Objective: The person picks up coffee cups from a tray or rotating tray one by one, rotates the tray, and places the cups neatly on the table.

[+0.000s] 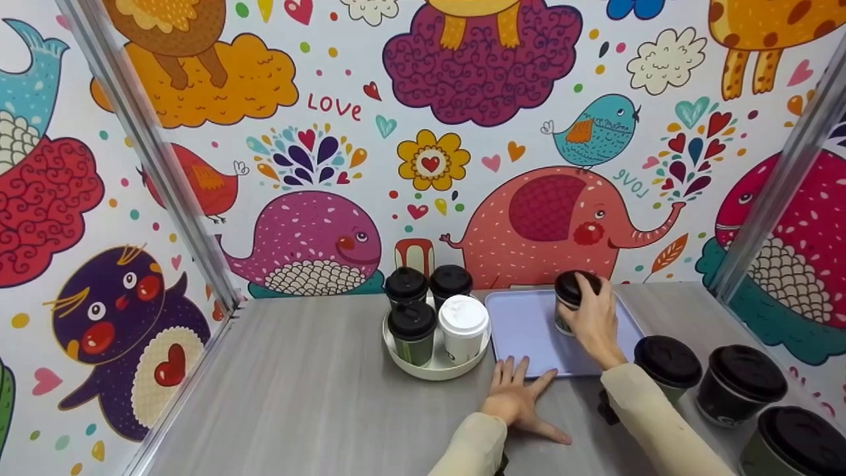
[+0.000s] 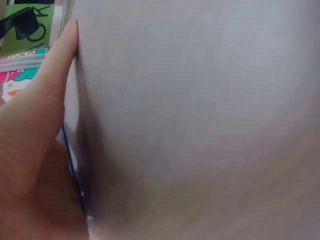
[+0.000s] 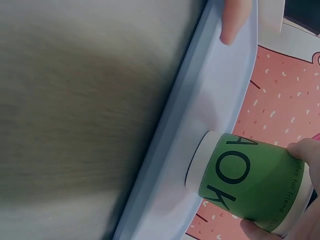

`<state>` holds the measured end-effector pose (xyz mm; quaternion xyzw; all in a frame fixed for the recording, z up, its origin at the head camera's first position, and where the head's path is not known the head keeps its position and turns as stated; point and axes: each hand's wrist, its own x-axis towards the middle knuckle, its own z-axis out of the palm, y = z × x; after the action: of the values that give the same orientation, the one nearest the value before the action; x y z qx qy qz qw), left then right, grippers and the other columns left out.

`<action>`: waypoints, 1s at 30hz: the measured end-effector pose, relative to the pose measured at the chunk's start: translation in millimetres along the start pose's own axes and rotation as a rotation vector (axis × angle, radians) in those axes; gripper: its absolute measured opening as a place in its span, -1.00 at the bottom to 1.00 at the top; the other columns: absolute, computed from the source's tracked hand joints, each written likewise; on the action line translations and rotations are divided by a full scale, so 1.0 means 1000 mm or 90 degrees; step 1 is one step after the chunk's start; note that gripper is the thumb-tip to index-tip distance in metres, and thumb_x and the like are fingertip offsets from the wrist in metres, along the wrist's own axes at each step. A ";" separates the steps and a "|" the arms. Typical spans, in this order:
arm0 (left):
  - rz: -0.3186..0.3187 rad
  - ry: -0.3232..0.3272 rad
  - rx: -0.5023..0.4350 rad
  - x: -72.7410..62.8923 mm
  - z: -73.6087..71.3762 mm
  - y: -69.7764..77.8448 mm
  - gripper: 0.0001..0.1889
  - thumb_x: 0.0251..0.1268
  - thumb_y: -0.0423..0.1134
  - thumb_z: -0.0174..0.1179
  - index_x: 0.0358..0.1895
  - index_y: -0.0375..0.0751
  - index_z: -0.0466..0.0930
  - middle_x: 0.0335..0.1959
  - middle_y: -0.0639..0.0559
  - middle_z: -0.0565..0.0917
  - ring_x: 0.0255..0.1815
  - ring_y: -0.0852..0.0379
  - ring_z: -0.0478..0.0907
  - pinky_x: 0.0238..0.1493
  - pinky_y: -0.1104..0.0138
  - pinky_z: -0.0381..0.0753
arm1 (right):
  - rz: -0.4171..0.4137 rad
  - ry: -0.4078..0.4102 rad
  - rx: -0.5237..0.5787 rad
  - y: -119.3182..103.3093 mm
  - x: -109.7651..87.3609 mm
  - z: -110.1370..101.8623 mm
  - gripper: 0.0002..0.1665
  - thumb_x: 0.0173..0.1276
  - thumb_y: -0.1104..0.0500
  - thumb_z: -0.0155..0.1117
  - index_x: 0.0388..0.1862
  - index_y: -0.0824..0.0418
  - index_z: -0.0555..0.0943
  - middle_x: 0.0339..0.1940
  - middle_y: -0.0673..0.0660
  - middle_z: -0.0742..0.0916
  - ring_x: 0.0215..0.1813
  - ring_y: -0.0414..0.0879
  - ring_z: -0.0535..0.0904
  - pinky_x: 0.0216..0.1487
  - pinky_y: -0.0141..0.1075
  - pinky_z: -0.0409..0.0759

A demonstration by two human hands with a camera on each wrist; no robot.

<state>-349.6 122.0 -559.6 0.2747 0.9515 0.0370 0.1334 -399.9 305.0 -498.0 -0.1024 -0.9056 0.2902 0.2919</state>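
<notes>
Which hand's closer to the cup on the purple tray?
Right: the right hand grips the cup. The left hand is spread at the near edge of the tray.

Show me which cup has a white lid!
It's the white cup in the round tray, front right in the head view. All the other cups, even the green cup the right hand holds, have black lids.
</notes>
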 end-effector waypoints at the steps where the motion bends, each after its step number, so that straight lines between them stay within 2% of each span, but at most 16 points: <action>1: 0.000 0.001 0.002 0.000 0.000 0.000 0.21 -0.27 0.73 0.29 0.52 0.87 -0.28 0.74 0.19 -0.09 0.78 -0.02 -0.16 0.77 0.07 -0.19 | -0.001 0.001 0.000 0.000 -0.001 0.000 -0.22 0.25 0.17 0.48 0.46 0.18 0.45 0.48 0.48 0.33 0.43 0.48 0.33 0.30 0.41 0.44; 19: 0.011 0.020 0.000 0.001 0.003 -0.001 0.21 -0.25 0.72 0.28 0.53 0.85 -0.27 0.74 0.16 -0.06 0.78 -0.04 -0.14 0.76 0.06 -0.17 | -0.002 -0.002 -0.004 -0.001 -0.006 -0.004 -0.21 0.25 0.17 0.50 0.46 0.19 0.46 0.52 0.52 0.32 0.45 0.48 0.33 0.27 0.45 0.47; 26: 0.006 0.001 -0.003 0.003 0.003 -0.001 0.21 -0.24 0.72 0.28 0.51 0.88 -0.32 0.75 0.19 -0.09 0.78 -0.01 -0.17 0.77 0.07 -0.18 | -0.008 0.009 -0.017 -0.004 -0.010 -0.006 -0.22 0.23 0.15 0.50 0.44 0.16 0.47 0.49 0.50 0.35 0.40 0.49 0.38 0.20 0.44 0.51; 30: 0.008 0.003 -0.002 0.004 0.003 -0.002 0.21 -0.24 0.73 0.28 0.51 0.88 -0.32 0.75 0.18 -0.09 0.78 -0.02 -0.17 0.76 0.07 -0.17 | -0.012 0.008 -0.012 -0.006 -0.011 -0.008 -0.22 0.24 0.15 0.51 0.44 0.17 0.48 0.49 0.51 0.35 0.41 0.48 0.37 0.24 0.43 0.49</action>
<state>-352.9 122.1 -564.1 0.2805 0.9500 0.0403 0.1312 -386.9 300.3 -494.6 -0.0984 -0.9074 0.2780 0.2995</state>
